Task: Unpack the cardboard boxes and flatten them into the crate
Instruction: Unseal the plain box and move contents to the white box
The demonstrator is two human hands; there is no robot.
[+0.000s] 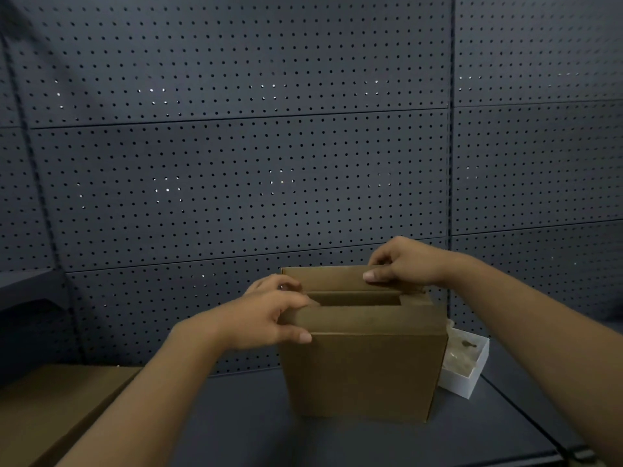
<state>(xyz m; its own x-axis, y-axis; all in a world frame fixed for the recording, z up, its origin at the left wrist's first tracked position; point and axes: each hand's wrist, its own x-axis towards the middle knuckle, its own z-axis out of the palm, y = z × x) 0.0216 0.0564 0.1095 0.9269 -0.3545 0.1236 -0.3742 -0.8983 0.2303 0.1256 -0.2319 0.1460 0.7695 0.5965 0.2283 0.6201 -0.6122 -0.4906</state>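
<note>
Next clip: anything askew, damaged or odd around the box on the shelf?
Nothing stands out. The cardboard box stands upright on the shelf, undamaged, its top flaps partly open, with the left hand gripping the near flap and the right hand the far one. The white tray behind it sits level.

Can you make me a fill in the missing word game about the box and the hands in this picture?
1. Both hands hold the top flaps of a brown ____ box.
2. The left hand grips the near flap, and the right hand grips the ____ flap.
3. Just to the right of the box sits a small ____ tray.
4. The wall behind is full of little ____.

Missing words: cardboard; far; white; holes
</note>
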